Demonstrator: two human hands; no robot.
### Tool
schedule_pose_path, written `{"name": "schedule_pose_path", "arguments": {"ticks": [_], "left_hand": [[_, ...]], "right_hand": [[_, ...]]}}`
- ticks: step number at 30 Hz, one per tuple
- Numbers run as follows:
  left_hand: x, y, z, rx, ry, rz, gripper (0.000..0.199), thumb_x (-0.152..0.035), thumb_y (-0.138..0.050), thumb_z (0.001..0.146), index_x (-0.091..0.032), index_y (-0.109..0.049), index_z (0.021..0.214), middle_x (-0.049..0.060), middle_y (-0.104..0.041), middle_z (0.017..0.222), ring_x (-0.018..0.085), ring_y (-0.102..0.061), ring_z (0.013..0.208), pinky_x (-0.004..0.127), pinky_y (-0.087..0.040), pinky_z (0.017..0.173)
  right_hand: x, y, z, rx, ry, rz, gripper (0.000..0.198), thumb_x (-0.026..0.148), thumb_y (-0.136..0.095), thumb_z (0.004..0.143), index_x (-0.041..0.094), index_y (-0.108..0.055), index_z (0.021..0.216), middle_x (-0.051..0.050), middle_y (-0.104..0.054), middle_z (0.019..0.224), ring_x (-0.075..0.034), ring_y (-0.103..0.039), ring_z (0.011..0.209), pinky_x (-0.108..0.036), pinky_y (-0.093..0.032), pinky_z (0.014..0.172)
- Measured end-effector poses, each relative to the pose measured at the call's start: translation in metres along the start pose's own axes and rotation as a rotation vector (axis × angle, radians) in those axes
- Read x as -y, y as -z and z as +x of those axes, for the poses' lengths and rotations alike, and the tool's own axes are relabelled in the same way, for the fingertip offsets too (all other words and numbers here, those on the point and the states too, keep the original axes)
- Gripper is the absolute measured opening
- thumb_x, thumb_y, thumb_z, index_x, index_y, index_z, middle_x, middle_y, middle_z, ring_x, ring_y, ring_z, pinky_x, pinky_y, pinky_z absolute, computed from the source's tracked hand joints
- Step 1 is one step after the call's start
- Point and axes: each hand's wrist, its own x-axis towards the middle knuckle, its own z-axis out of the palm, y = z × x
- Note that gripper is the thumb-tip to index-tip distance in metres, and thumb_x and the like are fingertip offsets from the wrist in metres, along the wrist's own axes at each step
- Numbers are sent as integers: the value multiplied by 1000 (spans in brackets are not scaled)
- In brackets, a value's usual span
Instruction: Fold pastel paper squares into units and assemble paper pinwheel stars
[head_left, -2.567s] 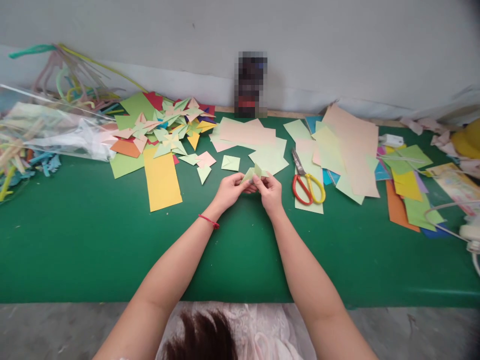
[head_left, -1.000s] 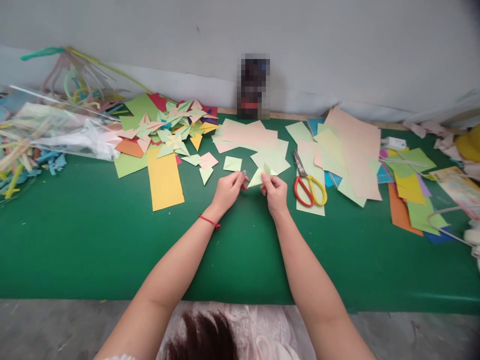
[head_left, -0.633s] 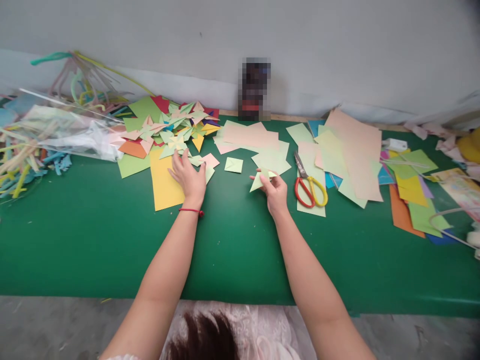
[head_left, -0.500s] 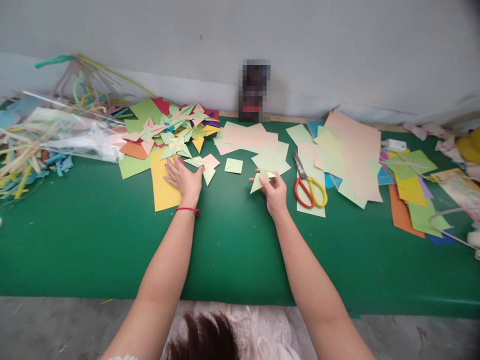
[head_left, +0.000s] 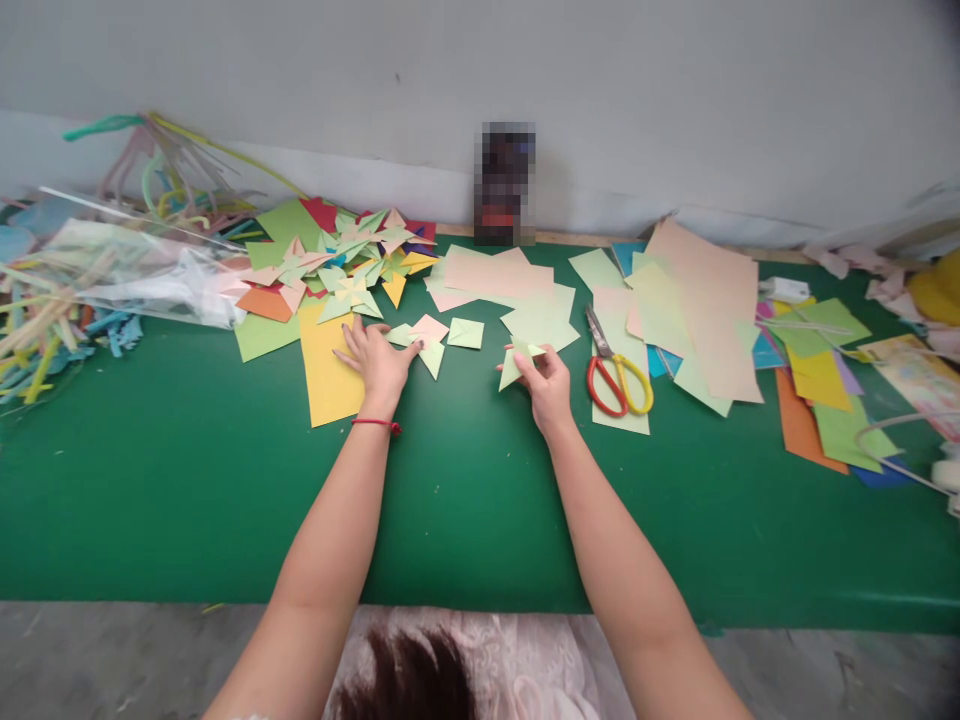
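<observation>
The folded square (head_left: 466, 333) serves as landmark throughout. To its right and nearer the person, the fingers of the right hand (head_left: 551, 388) pinch a folded green piece (head_left: 511, 372) clear of the table (head_left: 469, 500), thumb on top. To its left, the fingers of the left hand (head_left: 381, 372) are spread wide and grasp nothing; the thumb tip appears to touch the pink-and-green cluster (head_left: 430, 327), though whether it presses cannot be told.

Likely faults, by cause: too tight a pinch on the right could crease the held piece across its folds, and too slack a one could let its flaps spring open. Sideways pressure from the left thumb could push the cluster under or over the square, or pull apart its points if these are merely laid together. Farther out, beyond and left of the square, stray fingertips could snag the heap of folded pieces (head_left: 351, 290), and the palm could drag the yellow sheet (head_left: 324, 375), part of which it covers. The scissors (head_left: 605, 350), right of the square on a pale sheet (head_left: 637, 420), lie outside the right hand; a careless outward sweep of that hand could knock them.

Compared with half a second earlier, the cluster has shifted rightward: a plain gap then separated it from the square, whereas now their edges almost meet. The right hand's pinch persists, with its piece tilted slightly differently. The scissors show no clear change.
</observation>
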Motion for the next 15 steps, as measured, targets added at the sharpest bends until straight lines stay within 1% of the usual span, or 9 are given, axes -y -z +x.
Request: {"name": "schedule_pose_path", "arguments": {"ticks": [3, 11, 13, 15], "left_hand": [[-1, -2, -1, 18, -16, -15, 42, -41, -71, 61, -20, -50, 90, 12, -34, 139, 31, -16, 135, 60, -3, 106], [-6, -3, -6, 23, -98, -38, 33, -37, -70, 64, -21, -49, 84, 9, -44, 127, 29, -28, 128, 55, -7, 106], [-9, -1, -7, 27, -98, -27, 34, -37, -70, 64, -21, -49, 85, 9, -50, 119, 29, -36, 122, 52, -15, 104], [-11, 1, -9, 63, -99, -44, 36, -37, -70, 64, -20, -49, 88, 8, -56, 106, 28, -46, 111, 48, -25, 99]], "right_hand": [[0, 0, 0, -8, -8, -15, 29, 42, -65, 70, 20, -51, 83, -5, -64, 100, -17, -65, 68, -32, -53, 59], [0, 0, 1, -10, -11, -41, 29, 43, -64, 70, 21, -51, 83, -7, -64, 101, -18, -65, 70, -33, -54, 61], [-1, -1, 1, -7, -19, -64, 29, 44, -63, 71, 21, -50, 82, -7, -64, 100, -19, -65, 70, -33, -54, 62], [-2, -1, 1, -5, -25, -75, 29, 45, -62, 71, 21, -49, 83, -6, -65, 99, -18, -65, 70, -33, -54, 62]]}}
